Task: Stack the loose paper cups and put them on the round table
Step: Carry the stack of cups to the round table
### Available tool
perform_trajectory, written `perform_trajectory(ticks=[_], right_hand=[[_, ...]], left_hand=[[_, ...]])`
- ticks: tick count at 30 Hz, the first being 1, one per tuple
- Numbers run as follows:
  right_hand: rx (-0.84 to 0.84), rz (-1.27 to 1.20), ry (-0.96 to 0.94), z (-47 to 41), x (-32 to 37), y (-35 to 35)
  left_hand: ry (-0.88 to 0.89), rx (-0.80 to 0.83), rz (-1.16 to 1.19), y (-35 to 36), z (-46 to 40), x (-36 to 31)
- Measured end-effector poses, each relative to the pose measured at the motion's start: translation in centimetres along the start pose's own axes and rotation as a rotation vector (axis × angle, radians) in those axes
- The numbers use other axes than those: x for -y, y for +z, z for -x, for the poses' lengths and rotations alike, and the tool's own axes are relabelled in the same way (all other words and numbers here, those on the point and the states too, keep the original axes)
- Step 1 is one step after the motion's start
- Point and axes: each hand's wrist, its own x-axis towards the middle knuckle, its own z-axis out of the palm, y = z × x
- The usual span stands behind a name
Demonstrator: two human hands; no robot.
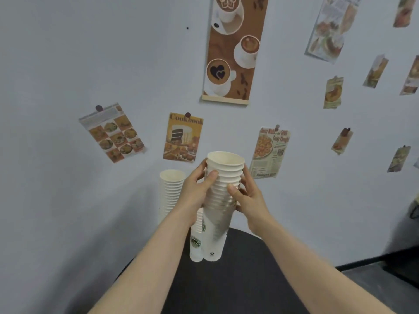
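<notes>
Steadying the tall stack of white paper cups (221, 196) upright, left hand (195, 189) and right hand (246, 196) clasp it above the dark round table (249, 279), another stack (171, 191) at nine o'clock

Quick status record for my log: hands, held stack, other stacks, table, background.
left hand: gripping the held stack from its left side
right hand: gripping the same stack from its right side
held stack: tall, upright, base at the table; touching it or not, cannot tell
second stack: behind the left hand, upright
short stack: logo cups, beside the held stack's base
table: dark, round
wall: food and coffee posters
</notes>
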Motion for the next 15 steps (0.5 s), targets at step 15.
perform_trajectory(ticks=[15], right_hand=[[0.115,0.095,-0.099,-15.2,-0.5,-0.8]], left_hand=[[0.178,-0.089,-0.045,0.5,-13.7,-1.1]])
